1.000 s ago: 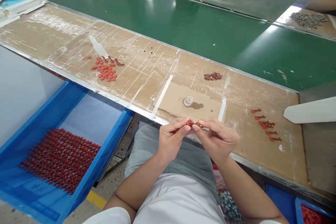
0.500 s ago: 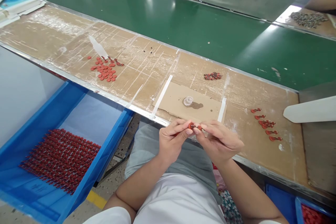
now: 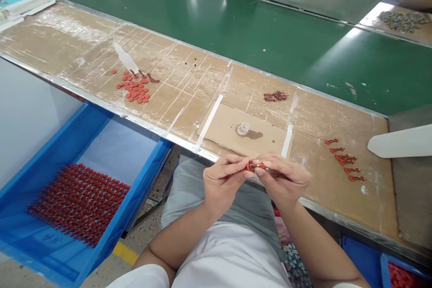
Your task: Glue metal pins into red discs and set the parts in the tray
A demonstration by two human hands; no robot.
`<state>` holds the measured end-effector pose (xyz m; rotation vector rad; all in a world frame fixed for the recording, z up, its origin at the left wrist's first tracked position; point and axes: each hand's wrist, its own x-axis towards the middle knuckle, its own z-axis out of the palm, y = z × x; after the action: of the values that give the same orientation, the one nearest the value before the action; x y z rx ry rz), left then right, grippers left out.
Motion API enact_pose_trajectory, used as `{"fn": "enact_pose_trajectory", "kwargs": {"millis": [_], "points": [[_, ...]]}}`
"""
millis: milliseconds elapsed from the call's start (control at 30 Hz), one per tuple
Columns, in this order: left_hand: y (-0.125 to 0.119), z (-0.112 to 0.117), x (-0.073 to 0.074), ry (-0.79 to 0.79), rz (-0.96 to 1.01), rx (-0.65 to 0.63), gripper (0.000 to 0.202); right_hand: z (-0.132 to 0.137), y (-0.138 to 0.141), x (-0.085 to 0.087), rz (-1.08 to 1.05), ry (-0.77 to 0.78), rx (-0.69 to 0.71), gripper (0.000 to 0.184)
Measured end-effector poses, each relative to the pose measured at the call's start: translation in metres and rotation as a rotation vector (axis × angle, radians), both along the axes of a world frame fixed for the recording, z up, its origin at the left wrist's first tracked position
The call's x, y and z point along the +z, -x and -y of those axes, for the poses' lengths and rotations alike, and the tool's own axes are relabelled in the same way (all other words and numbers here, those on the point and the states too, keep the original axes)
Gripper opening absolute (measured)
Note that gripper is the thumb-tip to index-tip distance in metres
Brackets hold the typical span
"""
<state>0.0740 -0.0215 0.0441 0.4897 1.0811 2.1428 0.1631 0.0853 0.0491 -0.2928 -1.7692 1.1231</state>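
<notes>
Just over the table's front edge, my left hand (image 3: 221, 184) pinches the round red base of a small figurine (image 3: 252, 166) between thumb and fingers. My right hand (image 3: 285, 177) is closed on the figurine's slim body, and its tip pokes out past those fingertips. Beyond the hands, a little clear cup (image 3: 243, 129) sits on a cardboard sheet (image 3: 221, 121) beside a dark wet patch. A pile of small dark-and-red figures (image 3: 276, 96) lies farther back. Over to the right, several figurines on red bases (image 3: 346, 159) lie in a column.
Loose red discs (image 3: 137, 92) and a white paddle-shaped strip (image 3: 125, 58) lie left on the table. A blue crate (image 3: 143, 162) at lower left holds rows of red figurines. Behind runs a green conveyor belt (image 3: 236, 31). Another white strip (image 3: 401, 141) juts in at right.
Both hands stay together on the figurine. The right fingers have shifted slightly, so more of the figurine's body shows between the hands. The view has moved a little.
</notes>
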Motion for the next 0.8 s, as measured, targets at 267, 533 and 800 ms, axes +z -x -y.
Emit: {"fn": "enact_pose_trajectory", "kwargs": {"millis": [267,533,800], "points": [[0.001,0.000,-0.001,0.019,0.069,-0.023,0.023,0.001,-0.001,0.000,-0.017,-0.018,-0.009,0.037],[0.000,-0.001,0.000,0.053,0.154,-0.037,0.020,0.003,0.000,0.005,-0.006,-0.039,-0.041,0.041],[-0.001,-0.002,-0.004,0.002,0.148,-0.041,0.023,0.004,0.000,0.011,0.012,-0.077,-0.043,0.040]]}}
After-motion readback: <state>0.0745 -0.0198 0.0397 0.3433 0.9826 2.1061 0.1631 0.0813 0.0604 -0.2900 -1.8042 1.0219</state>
